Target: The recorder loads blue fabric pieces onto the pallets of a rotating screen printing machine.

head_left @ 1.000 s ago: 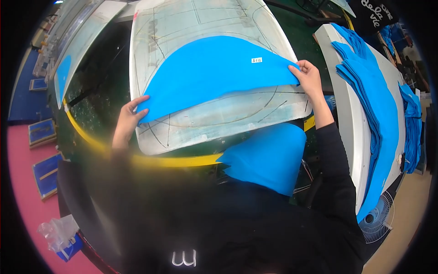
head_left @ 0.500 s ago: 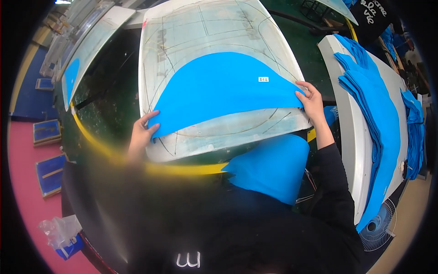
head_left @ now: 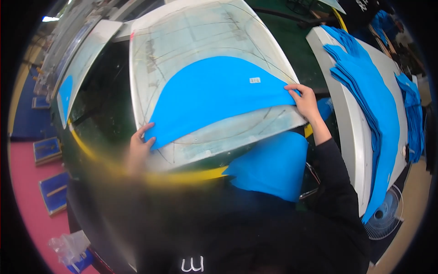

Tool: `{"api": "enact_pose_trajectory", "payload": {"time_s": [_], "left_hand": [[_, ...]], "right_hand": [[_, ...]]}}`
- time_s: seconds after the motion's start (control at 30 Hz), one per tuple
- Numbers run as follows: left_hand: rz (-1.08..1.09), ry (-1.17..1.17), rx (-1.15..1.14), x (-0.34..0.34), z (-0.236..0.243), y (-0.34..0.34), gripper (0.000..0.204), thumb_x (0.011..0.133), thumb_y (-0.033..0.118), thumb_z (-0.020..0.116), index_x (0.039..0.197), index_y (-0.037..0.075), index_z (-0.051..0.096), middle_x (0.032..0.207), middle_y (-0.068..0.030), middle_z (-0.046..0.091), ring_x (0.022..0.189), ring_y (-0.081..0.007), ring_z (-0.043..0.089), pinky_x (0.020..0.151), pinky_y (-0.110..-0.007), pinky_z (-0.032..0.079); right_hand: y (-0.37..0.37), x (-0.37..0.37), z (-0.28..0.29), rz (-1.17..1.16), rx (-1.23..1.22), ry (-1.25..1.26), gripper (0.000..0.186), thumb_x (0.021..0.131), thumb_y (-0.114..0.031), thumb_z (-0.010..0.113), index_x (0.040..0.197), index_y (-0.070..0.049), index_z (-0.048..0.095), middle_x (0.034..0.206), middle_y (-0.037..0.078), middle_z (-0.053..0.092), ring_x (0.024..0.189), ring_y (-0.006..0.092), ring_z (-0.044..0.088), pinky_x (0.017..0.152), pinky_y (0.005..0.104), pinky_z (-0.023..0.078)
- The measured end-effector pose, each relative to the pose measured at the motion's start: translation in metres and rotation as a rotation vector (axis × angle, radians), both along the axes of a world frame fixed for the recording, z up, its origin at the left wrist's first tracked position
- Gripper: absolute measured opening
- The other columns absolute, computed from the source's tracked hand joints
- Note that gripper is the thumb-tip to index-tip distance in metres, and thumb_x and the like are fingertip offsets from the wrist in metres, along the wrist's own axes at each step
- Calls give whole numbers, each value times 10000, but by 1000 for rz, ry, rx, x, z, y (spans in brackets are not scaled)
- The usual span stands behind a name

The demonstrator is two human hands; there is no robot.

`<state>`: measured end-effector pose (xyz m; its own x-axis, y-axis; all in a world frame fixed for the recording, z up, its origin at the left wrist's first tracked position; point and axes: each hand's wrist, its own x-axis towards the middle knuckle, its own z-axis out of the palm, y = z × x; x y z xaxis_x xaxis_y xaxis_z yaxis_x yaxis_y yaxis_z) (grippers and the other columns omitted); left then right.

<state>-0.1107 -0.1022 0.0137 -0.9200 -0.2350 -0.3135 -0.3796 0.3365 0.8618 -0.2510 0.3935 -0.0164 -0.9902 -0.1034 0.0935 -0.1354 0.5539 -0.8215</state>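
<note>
Panel of bright blue, dome-shaped fabric (head_left: 212, 98), spread with its curved edge uppermost over the lower half of a pale, white-rimmed board (head_left: 191, 36) marked with dark lines. The left hand (head_left: 142, 139) pinches the panel's lower left corner between thumb and fingers, its wrist blurred; the right hand (head_left: 299, 97) pinches the opposite corner likewise. A small white rectangular label (head_left: 255, 80) lies on the panel, nearer the right hand. Below the board's near edge, a loose, curved piece of blue fabric (head_left: 273, 166) rests against the person's black garment (head_left: 255, 228). At right, layered strips of blue fabric (head_left: 369, 100) lie on a second white board (head_left: 335, 91), with a round wire-caged fan (head_left: 383, 217) near its lower end.
</note>
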Motion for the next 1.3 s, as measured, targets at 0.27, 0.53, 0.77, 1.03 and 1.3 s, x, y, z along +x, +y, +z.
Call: {"api": "enact_pose_trajectory", "payload": {"time_s": [0.27,0.53,0.77,1.03,1.3], "left_hand": [[-69,33,-115,-1,-1,-4,448,788,-88,613,1210,51,565,1163,-114,568,880,-169,617,657,-242,514],[-67,33,-175,7,3,-4,418,776,-79,635,1167,68,601,1143,-88,558,927,-194,622,667,-259,503],[-87,64,-245,8,4,-1,408,764,-54,656,1149,73,613,1097,-72,563,882,-179,622,691,-252,496],[-142,137,-363,9,-2,-6,417,737,-53,667,1131,74,614,1094,-88,576,940,-190,590,812,-285,468],[-147,135,-430,14,-3,-5,425,723,-36,684,1127,76,612,1080,-85,568,935,-202,586,823,-289,465]], "right_hand": [[-7,2,9,-30,221,42,145,815,-90,613,934,-68,693,961,150,659,923,297,633,814,333,478],[-2,7,13,-8,258,56,176,819,-58,600,968,-72,694,958,125,633,895,273,623,798,318,471],[-1,8,10,-28,236,48,185,828,-51,598,983,-81,695,934,111,624,881,252,617,811,302,465],[-1,12,11,-32,222,55,184,835,-44,590,985,-75,692,920,110,616,875,242,611,813,298,459],[-4,18,8,5,324,174,176,821,-24,589,966,-63,681,887,129,588,836,289,600,755,326,470]]}}
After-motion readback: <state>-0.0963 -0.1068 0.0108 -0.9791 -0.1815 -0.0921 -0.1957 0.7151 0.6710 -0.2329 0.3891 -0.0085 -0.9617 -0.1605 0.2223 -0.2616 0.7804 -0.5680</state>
